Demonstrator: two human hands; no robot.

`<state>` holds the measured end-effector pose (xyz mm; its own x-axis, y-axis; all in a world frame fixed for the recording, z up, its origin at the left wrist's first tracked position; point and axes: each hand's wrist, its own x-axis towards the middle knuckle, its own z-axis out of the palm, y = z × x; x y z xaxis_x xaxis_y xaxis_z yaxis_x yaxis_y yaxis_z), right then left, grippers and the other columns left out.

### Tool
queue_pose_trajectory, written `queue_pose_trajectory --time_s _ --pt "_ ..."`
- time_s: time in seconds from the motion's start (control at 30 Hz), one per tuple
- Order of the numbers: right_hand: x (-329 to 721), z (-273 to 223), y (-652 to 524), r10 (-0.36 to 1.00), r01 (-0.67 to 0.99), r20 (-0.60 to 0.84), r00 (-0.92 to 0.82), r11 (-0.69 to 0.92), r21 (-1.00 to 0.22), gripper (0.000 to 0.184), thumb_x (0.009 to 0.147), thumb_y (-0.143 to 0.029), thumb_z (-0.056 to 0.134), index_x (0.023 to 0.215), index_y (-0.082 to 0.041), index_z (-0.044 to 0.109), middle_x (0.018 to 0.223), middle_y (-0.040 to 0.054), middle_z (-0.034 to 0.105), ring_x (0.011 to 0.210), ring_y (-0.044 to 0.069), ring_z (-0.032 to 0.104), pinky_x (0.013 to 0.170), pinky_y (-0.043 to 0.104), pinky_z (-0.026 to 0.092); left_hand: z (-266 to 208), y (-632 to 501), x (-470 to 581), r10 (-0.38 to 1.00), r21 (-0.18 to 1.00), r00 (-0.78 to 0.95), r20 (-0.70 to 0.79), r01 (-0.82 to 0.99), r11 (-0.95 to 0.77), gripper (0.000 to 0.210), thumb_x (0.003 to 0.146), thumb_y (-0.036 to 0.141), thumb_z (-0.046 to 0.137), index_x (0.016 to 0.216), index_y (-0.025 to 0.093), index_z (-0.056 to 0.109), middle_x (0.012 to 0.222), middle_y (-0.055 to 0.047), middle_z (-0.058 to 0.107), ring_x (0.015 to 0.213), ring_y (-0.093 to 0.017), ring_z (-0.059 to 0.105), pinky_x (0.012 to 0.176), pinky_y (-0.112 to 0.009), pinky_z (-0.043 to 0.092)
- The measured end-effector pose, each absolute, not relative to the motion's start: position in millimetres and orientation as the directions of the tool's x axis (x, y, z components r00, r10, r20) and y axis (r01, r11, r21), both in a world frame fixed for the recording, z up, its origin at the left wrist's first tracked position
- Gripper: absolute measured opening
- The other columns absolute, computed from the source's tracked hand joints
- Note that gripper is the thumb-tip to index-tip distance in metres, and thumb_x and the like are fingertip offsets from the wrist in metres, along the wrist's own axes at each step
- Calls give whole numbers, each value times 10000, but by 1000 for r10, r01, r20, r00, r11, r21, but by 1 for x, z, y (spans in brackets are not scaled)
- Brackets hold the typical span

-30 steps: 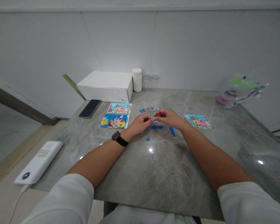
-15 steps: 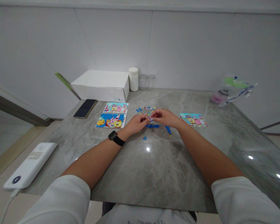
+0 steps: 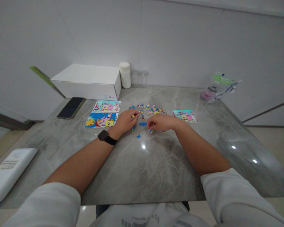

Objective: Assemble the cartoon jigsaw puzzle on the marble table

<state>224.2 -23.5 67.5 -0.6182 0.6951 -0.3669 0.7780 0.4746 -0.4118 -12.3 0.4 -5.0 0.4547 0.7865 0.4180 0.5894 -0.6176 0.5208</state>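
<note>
In the middle of the frame, the grip of the right hand point(image 3: 157, 122) is pinched down at a small multicoloured puzzle piece point(image 3: 150, 131) just above or on the bench point(image 3: 156, 176); the left hand point(image 3: 126, 120), a little left of it, has thumb and forefinger drawn together beside a yellow bit, and I cannot tell whether its grip holds that. Between the hands lies a strip of blue pieces point(image 3: 142, 124), with a single blue piece point(image 3: 138, 136) just below and a loose pile of mixed pieces point(image 3: 155, 109) above the right hand. A black watch point(image 3: 103, 135) sits on the left wrist. Two picture cards point(image 3: 101, 120) lie left of centre and another card point(image 3: 186, 116) lies right of centre. Farther out are a phone point(image 3: 71, 107) and a white box point(image 3: 85, 78) at upper left, a white bottle point(image 3: 125, 75) and two glasses point(image 3: 144, 79) at upper centre, a clear bag point(image 3: 219, 87) at upper right, and a white device point(image 3: 11, 171) at lower left
</note>
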Motion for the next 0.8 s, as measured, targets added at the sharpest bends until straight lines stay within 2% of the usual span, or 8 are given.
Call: queue_pose_trajectory --time_s 0.33,0.53,0.8 --pt "211 65 -35 676 824 -482 -557 520 -224 263 822 -137 698 1041 -215 821 984 42 818 846 195 715 690 254 432 -4 0 -15 781 500 482 397 601 -624 224 1016 311 520 1038 203 715 1026 -78 749 966 -227 675 929 -351 519" --pt "211 62 -38 722 850 -477 -500 514 -114 238 795 -204 775 1028 -182 822 1017 110 817 899 258 733 665 284 422 -3 -1 -13 783 499 491 381 604 -621 227 1012 315 516 1035 210 716 1033 -81 753 973 -237 674 927 -364 519" --pt "208 67 -42 718 851 -494 -490 518 -90 225 778 -279 827 988 -204 856 986 113 827 886 273 747 689 296 459 -4 1 -14 778 514 496 385 585 -627 225 1015 313 523 1046 208 720 1051 -85 755 993 -240 678 947 -368 517"
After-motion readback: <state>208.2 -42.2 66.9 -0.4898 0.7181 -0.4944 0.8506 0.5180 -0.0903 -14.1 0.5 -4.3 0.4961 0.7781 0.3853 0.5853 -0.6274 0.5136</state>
